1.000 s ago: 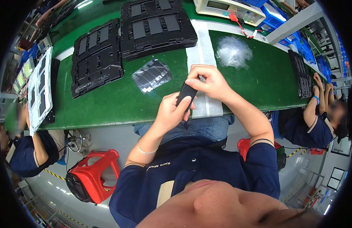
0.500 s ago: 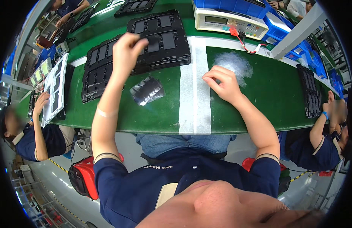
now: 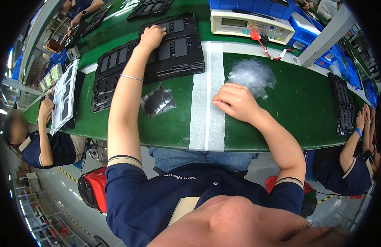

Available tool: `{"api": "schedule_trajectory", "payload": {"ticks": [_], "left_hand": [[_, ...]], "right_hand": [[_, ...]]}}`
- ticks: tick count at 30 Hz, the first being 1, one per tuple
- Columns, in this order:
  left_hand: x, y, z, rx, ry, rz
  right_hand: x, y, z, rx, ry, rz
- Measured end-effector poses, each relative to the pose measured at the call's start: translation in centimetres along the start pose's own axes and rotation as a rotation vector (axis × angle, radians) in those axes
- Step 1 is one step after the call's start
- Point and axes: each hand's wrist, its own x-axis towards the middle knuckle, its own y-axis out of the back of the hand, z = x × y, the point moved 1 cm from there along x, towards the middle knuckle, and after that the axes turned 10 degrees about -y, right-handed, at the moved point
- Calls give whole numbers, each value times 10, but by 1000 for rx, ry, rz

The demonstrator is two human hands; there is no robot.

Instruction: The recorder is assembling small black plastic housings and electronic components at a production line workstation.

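Note:
My left hand (image 3: 152, 38) reaches over the upper part of a black plastic tray (image 3: 194, 61), its fingers bent down and closed at a slot. Whatever the fingertips pinch is hidden beneath them. Flat dark grey rectangular pieces (image 3: 181, 47) sit in the tray's slots around it. My right hand (image 3: 238, 103) hovers or rests beside the white strip (image 3: 207, 123), fingers curled in and thumb against them, with nothing seen in them. Just beyond it lies a loose pile of clear plastic film pieces (image 3: 252, 76). Dark pieces in clear film (image 3: 158, 101) lie near my left forearm.
A second black tray (image 3: 106, 86) lies to the left. At the back stands a cream bench meter (image 3: 250, 26) with red and black leads, before blue bins (image 3: 307, 29). A metal post (image 3: 326, 35) rises at right. Co-workers sit at both sides; a black tray (image 3: 342, 103) lies right.
My left hand has moved farther out and slightly right, down onto the tray; a blurred dark piece at its fingers is no longer visible. My right hand has shifted slightly left, its fingers more closed.

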Motion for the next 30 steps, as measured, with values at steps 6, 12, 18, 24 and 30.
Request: {"api": "schedule_trajectory", "payload": {"ticks": [6,12,18,24,30], "left_hand": [[-46,77,62,-456,-116,192],[-172,108,120,-148,-63,-263],[-172,99,100,-462,124,-295],[-179,103,99,-516,178,-161],[-179,119,128,-812,-9,-145]], "right_hand": [[-4,8,5,-63,2,-19],[-3,5,3,-77,-10,-17],[-4,0,3,-79,-18,-59],[-3,0,-1,-92,-15,-55],[-3,-3,-3,61,-211,-98]]}}
